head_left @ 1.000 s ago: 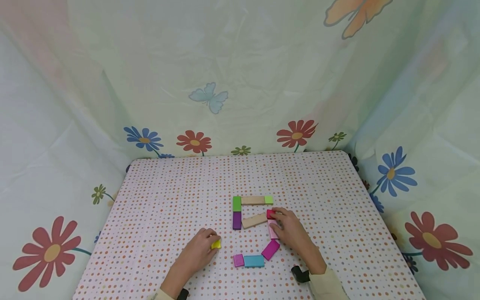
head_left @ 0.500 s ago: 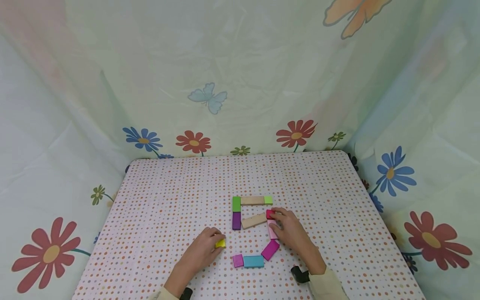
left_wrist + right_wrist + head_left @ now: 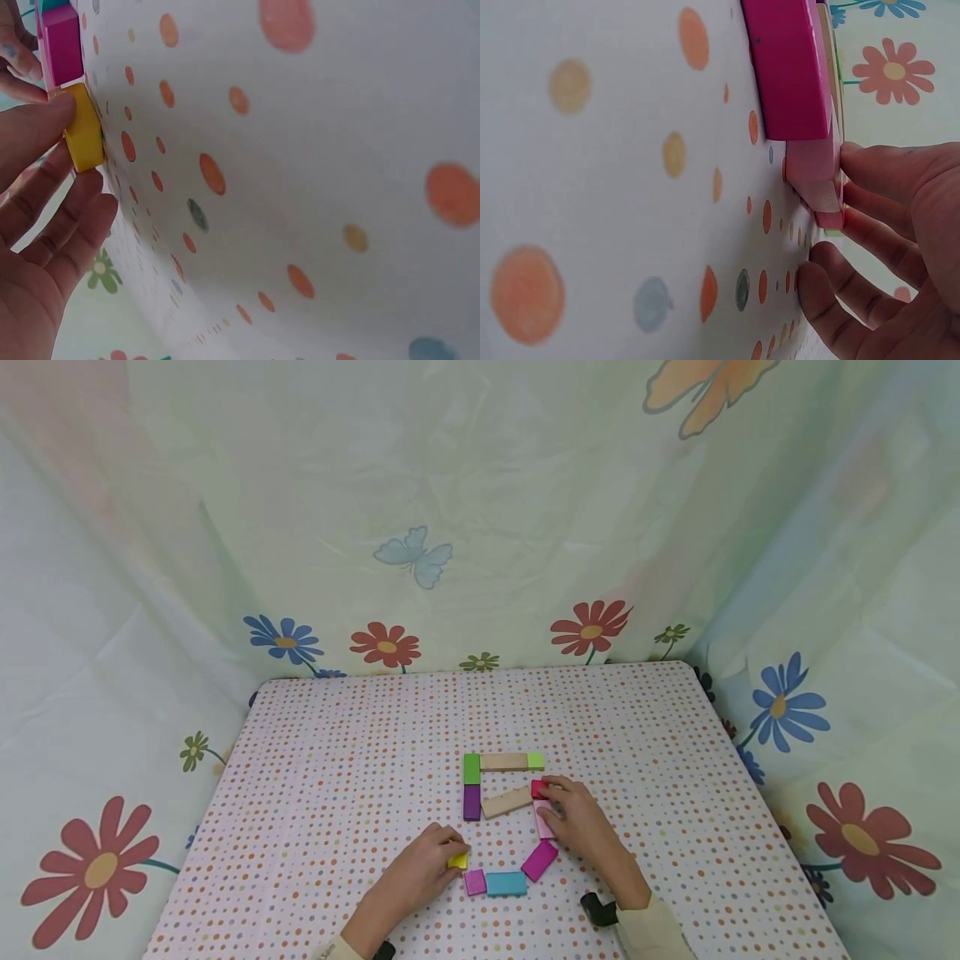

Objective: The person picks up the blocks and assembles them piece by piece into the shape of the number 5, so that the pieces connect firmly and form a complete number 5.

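My left hand (image 3: 422, 868) pinches a small yellow block (image 3: 86, 139) between thumb and fingers, low over the table. Just beside it, to the right, lies a small pink-purple block (image 3: 476, 882), end to end with a blue block (image 3: 506, 884). My right hand (image 3: 587, 822) rests on the blocks at the right side, thumb on a light pink block (image 3: 810, 157) and fingertips at a small red block (image 3: 537, 788). Nearer me, a magenta block (image 3: 539, 860) lies at a slant below the pink one.
A green block (image 3: 471, 768) and a purple block (image 3: 471, 802) form a column at left. A wooden block (image 3: 504, 762) runs from the green one to a small light green block (image 3: 536, 762). Another wooden block (image 3: 507, 802) slants toward the red one. All lie on a dotted tablecloth (image 3: 337, 760).
My left hand has moved right and slightly toward me with the yellow block, up to the pink-purple block. My right hand has stayed in place.
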A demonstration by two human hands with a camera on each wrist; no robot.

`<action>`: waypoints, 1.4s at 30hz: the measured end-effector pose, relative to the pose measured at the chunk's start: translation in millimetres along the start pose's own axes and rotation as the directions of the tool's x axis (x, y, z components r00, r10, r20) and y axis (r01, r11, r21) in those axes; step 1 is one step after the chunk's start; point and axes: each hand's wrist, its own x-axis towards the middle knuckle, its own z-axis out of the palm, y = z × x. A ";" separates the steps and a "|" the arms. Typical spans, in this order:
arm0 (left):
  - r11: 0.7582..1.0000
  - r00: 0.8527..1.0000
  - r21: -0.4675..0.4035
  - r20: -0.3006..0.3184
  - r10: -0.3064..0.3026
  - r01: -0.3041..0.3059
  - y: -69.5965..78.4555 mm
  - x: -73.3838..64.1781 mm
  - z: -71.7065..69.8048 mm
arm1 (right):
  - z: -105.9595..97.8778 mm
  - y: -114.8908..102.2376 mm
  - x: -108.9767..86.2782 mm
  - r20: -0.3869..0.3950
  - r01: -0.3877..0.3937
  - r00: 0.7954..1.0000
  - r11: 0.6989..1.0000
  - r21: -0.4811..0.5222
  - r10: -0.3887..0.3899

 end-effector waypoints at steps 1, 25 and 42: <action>1.000 1.000 0.005 0.004 0.003 -0.003 0.1 0.1 -0.2 | -0.1 0.0 -0.1 -0.001 0.000 1.000 1.000 -0.001 0.000; 0.994 0.993 0.007 -0.027 0.114 -0.114 -3.6 2.1 2.4 | -1.7 -2.1 -0.3 0.006 -0.014 1.000 1.000 0.005 0.014; 0.995 0.990 0.074 -0.124 0.070 -0.061 -10.2 -5.5 -0.1 | -1.4 -5.6 -1.9 0.018 -0.023 1.000 0.998 -0.067 0.024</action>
